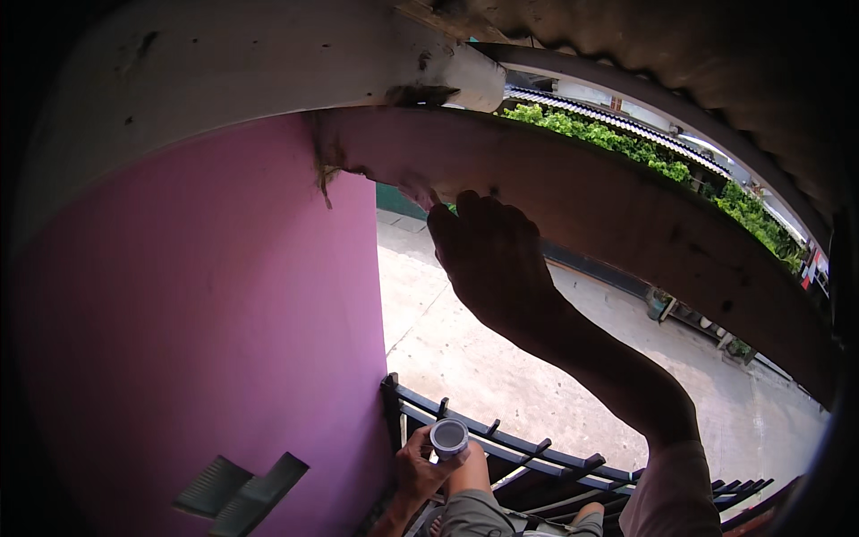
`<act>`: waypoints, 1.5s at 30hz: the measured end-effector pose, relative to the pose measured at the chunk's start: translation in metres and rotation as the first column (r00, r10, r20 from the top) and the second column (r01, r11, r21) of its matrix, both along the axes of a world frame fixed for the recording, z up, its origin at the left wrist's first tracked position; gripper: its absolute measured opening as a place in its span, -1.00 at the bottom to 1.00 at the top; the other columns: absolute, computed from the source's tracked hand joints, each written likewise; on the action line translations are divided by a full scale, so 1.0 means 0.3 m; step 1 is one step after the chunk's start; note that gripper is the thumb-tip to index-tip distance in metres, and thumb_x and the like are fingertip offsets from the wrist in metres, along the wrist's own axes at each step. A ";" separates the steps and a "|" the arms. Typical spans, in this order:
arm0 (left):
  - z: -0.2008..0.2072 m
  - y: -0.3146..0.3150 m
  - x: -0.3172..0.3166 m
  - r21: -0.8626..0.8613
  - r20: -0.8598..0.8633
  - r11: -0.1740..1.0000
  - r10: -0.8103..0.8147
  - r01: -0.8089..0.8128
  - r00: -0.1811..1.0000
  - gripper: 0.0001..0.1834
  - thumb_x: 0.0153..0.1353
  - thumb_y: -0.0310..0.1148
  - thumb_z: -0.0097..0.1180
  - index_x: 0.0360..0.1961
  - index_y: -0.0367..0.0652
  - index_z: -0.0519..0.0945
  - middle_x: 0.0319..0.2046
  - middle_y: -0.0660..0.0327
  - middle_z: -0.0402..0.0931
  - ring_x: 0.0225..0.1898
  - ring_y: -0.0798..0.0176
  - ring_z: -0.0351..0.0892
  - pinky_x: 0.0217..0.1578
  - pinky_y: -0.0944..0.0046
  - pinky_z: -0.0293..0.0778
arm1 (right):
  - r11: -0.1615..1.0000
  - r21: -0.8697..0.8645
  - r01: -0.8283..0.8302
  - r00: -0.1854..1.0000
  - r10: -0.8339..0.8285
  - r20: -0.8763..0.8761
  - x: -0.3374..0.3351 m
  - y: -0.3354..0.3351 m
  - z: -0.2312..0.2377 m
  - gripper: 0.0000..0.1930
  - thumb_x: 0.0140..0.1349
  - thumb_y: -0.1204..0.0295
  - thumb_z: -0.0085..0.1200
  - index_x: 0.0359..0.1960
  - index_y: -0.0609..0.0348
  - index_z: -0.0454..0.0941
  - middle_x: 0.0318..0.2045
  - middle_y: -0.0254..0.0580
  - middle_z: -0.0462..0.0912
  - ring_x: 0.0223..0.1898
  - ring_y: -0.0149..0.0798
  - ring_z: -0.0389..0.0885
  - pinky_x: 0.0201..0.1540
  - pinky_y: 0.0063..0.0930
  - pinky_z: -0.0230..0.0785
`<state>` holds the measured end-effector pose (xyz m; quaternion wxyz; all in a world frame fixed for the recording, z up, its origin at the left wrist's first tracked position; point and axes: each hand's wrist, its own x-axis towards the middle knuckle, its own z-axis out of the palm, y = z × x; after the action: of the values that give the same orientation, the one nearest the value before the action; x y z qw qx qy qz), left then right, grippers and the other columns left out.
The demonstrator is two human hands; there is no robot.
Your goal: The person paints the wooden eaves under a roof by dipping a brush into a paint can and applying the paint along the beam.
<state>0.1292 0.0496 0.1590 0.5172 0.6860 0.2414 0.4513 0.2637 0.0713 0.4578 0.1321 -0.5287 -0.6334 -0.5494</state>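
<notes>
My right hand (492, 246) is raised to the brownish-pink beam (617, 210), its fingers closed. A short, pale pink, brush-like tip (420, 190) sticks out from them against the beam's lower edge; its handle is hidden in the dark hand. Lower down, beside my bare knee, my left hand (418, 465) is closed round a small round tub (449, 436). The tub has a pale rim, and its inside looks grey. Frayed, dirty strands (326, 183) hang where the beam meets the pink wall (224, 295).
A black metal railing (528, 447) runs below, in front of my legs. Slatted grey-green pieces (242, 492) jut out by the wall at lower left. Overhead are a whitish beam (268, 67) and a corrugated roof (680, 54). Beyond the railing lies sunlit concrete (465, 331).
</notes>
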 end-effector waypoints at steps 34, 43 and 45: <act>-0.026 -0.006 0.053 -0.016 -0.041 1.000 -0.009 0.008 0.999 -0.38 -0.14 -0.13 0.54 -0.13 -0.28 0.55 -0.29 0.12 0.67 -0.25 0.29 0.68 -0.22 0.29 0.61 | 0.990 -0.053 0.128 0.988 -0.132 -0.082 0.015 -0.239 0.090 -0.65 0.04 0.41 0.20 -0.09 0.10 0.50 -0.50 -0.20 0.40 -0.47 -0.17 0.49 -0.48 -0.30 0.33; -0.070 0.009 0.113 0.034 -0.019 0.999 -0.039 0.039 0.999 -0.35 -0.19 -0.06 0.55 -0.15 -0.24 0.57 -0.32 0.13 0.66 -0.27 0.24 0.69 -0.26 0.28 0.59 | 0.994 0.077 -0.077 0.994 0.082 -0.067 0.002 -0.268 0.161 -0.70 0.03 0.52 0.24 -0.15 0.11 0.53 -0.51 -0.21 0.41 -0.48 -0.19 0.50 -0.47 -0.28 0.35; -0.080 0.001 0.111 0.023 0.004 0.999 -0.037 0.037 0.999 -0.35 -0.19 -0.07 0.55 -0.16 -0.25 0.57 -0.33 0.14 0.66 -0.27 0.25 0.68 -0.26 0.28 0.59 | 0.969 0.187 -0.159 0.987 0.150 0.062 0.002 -0.172 0.161 -0.87 -0.12 0.46 0.15 -0.51 0.10 0.46 -0.55 -0.26 0.44 -0.48 -0.28 0.52 -0.51 -0.35 0.38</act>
<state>0.1625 0.0499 0.1351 0.5180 0.6952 0.2222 0.4462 0.2644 0.0198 0.5061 0.2100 -0.4494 -0.6198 -0.6081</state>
